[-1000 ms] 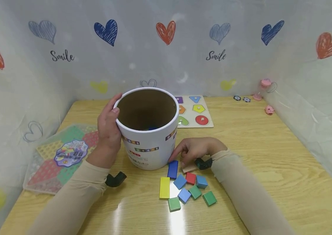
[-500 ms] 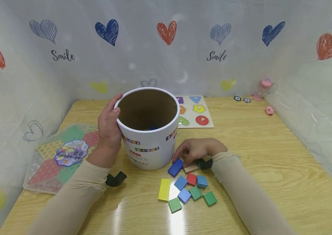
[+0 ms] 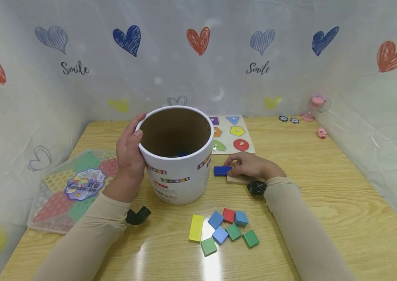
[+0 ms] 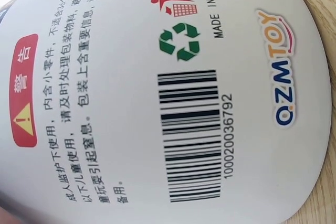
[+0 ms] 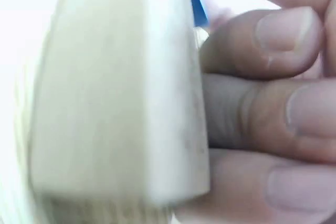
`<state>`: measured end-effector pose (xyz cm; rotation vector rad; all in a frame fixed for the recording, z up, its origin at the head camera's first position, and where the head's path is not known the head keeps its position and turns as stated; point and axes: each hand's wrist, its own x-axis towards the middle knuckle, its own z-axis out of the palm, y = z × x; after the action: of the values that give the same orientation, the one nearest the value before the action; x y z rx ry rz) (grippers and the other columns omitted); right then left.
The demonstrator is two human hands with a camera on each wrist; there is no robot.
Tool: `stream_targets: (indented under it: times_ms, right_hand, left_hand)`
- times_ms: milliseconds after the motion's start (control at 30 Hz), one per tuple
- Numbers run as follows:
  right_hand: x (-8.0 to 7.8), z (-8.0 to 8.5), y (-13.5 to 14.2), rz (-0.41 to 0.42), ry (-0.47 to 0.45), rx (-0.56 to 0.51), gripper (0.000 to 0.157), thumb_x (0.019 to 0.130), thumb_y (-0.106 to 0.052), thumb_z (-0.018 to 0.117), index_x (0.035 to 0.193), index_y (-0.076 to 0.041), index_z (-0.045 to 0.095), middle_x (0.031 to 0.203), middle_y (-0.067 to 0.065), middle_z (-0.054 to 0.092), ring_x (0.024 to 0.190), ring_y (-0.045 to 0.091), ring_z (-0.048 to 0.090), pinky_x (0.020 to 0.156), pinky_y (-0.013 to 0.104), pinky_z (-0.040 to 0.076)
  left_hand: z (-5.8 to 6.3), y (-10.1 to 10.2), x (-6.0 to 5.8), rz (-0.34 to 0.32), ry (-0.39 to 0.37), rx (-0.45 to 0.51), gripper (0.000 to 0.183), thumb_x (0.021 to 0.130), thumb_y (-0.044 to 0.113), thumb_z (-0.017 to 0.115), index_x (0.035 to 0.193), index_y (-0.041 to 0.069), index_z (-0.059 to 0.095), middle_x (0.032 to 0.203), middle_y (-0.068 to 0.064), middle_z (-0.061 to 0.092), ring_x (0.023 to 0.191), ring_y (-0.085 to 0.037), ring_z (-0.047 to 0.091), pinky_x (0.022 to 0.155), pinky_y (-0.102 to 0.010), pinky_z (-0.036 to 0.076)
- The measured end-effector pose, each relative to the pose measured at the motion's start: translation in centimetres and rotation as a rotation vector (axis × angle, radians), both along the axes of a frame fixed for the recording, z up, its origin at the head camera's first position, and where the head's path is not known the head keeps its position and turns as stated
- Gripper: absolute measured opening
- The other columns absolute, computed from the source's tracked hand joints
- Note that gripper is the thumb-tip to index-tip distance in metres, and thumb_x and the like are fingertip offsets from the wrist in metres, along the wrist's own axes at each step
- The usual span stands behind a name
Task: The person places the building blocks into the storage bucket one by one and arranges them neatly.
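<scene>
A white bucket stands upright, its printed warning and barcode filling the left wrist view. My left hand grips its left side at the rim, thumb toward the front. Something blue shows inside. Right of the bucket, my right hand holds a blue rectangular block at the fingertips, low over the table. A plain wooden block lies along the underside of that hand. Up close in the right wrist view, the wooden block stands before curled fingers, with a blue edge beyond.
In front lie a yellow rectangular block, a red cube and several blue and green cubes. A shape puzzle board sits behind the bucket. A clear plastic case is at left. Small pink toys stand at back right.
My right hand has moved away from me and rightward, bringing the blue and wooden blocks off from beside the cubes. The blue block has turned sideways. The left hand and bucket stay put.
</scene>
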<state>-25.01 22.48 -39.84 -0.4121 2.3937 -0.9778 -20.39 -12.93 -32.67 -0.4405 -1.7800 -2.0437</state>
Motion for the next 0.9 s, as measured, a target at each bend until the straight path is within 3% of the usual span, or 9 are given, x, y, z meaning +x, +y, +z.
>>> stream_targets:
  times_ms: [100,200,333,500,633,900]
  right_hand:
    - [-0.2,0.0,0.1,-0.033,0.044,0.02,0.03,0.084,-0.032,0.067,0.113,-0.027,0.062,0.078,0.005,0.057,0.074,0.021,0.053,0.066,0.032,0.041]
    - [-0.1,0.0,0.2,-0.064,0.046,0.029,0.031,0.084,-0.029,0.066,0.115,-0.027,0.06,0.079,0.006,0.055,0.076,0.023,0.053,0.067,0.033,0.041]
    - [0.1,0.0,-0.3,-0.067,0.058,0.015,0.03,0.084,-0.026,0.066,0.113,-0.025,0.062,0.073,0.007,0.054,0.072,0.024,0.053,0.064,0.032,0.041]
    - [0.4,-0.3,-1.8,-0.074,0.133,0.047,0.023,0.082,-0.034,0.067,0.103,-0.024,0.064,0.082,0.004,0.06,0.078,0.022,0.055,0.064,0.033,0.044]
    - [0.4,-0.4,-2.6,-0.078,0.159,0.048,0.022,0.082,-0.035,0.068,0.098,-0.021,0.065,0.078,0.004,0.06,0.074,0.022,0.055,0.062,0.032,0.044]
    - [0.3,-0.4,-1.6,-0.121,0.235,0.053,0.018,0.082,-0.035,0.069,0.097,-0.024,0.067,0.075,0.004,0.059,0.07,0.021,0.054,0.062,0.034,0.044]
  left_hand:
    - [0.0,-0.1,0.0,0.005,0.0,0.004,0.047,0.092,0.021,0.037,0.136,0.017,0.052,0.134,-0.007,0.052,0.121,-0.026,0.045,0.098,-0.048,0.035]
    - [0.1,0.0,0.0,-0.007,0.012,0.018,0.047,0.092,0.019,0.037,0.136,0.015,0.053,0.133,-0.01,0.051,0.121,-0.028,0.045,0.099,-0.05,0.034]
    - [0.1,0.0,-0.1,-0.022,0.027,0.025,0.047,0.091,0.018,0.037,0.136,0.014,0.052,0.134,-0.012,0.051,0.122,-0.03,0.044,0.1,-0.051,0.033]
    - [0.0,0.0,-0.2,-0.009,0.028,0.024,0.047,0.091,0.019,0.038,0.135,0.014,0.053,0.133,-0.012,0.051,0.122,-0.031,0.044,0.1,-0.054,0.031]
    - [0.0,-0.1,-0.1,-0.003,0.024,0.033,0.047,0.091,0.02,0.038,0.135,0.015,0.054,0.133,-0.012,0.051,0.122,-0.033,0.043,0.1,-0.055,0.031]
    - [0.1,0.0,0.0,-0.024,0.011,0.016,0.048,0.091,0.02,0.037,0.137,0.013,0.051,0.134,-0.011,0.05,0.123,-0.033,0.042,0.1,-0.055,0.031]
